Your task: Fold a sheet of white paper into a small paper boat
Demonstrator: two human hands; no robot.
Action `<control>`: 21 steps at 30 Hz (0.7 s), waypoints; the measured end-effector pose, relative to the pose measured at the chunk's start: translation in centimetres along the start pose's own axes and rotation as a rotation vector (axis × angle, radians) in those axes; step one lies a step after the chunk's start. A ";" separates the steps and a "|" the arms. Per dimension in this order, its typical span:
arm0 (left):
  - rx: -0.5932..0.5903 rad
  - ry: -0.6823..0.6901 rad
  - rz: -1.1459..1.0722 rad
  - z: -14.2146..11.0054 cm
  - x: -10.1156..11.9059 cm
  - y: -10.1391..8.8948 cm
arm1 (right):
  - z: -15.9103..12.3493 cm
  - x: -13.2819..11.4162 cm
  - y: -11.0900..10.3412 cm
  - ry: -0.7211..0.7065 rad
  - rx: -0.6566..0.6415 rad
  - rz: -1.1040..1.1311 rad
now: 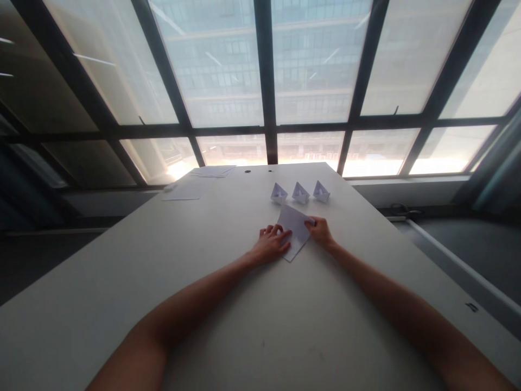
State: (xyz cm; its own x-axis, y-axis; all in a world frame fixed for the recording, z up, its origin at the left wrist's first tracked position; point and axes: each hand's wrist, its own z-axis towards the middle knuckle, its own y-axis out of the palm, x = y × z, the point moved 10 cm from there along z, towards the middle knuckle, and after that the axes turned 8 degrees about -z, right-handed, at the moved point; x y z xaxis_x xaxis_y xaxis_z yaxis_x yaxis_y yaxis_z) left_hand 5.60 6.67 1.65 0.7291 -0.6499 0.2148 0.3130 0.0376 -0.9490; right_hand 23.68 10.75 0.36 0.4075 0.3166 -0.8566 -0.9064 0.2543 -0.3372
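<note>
A folded sheet of white paper [296,224] lies on the table, turned so that one corner points toward me. My left hand [273,243] rests on its left side with the fingers spread. At the paper's right corner, my right hand [319,231] pinches the edge between thumb and fingers. Just beyond stand three folded paper boats in a row: a left boat [279,193], a middle boat [300,193] and a right boat [321,191]. The paper's far corner comes close to the left and middle boats.
The long white table [228,217] reaches toward a large window wall. Loose paper sheets [185,189] lie at its far left. A round dark hole [247,171] sits near the far edge. A dark curtain [488,168] hangs at the right.
</note>
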 end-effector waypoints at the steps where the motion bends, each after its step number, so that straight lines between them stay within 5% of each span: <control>1: 0.016 -0.042 0.004 0.1 -0.6 -0.1 | -0.1 -0.6 0.0 -0.043 0.014 -0.017; 8: 0.135 -0.156 -0.169 1.3 -4.3 -0.5 | -1.1 -3.6 0.0 -0.223 0.028 -0.130; 16: 0.415 -0.413 -0.762 0.8 -9.7 -1.3 | -4.5 -6.3 5.3 -0.480 -0.454 -0.352; 21: 0.564 -0.392 -0.832 0.1 -9.3 -3.0 | -6.3 -6.5 6.6 -0.580 -0.656 -0.508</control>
State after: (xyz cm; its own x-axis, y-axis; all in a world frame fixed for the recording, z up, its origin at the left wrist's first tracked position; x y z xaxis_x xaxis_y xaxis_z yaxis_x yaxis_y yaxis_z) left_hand -2.05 12.68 2.48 0.2707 -0.3484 0.8974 0.9626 0.1061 -0.2491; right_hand 14.35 4.64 1.28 0.5949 0.7504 -0.2882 -0.4212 -0.0144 -0.9068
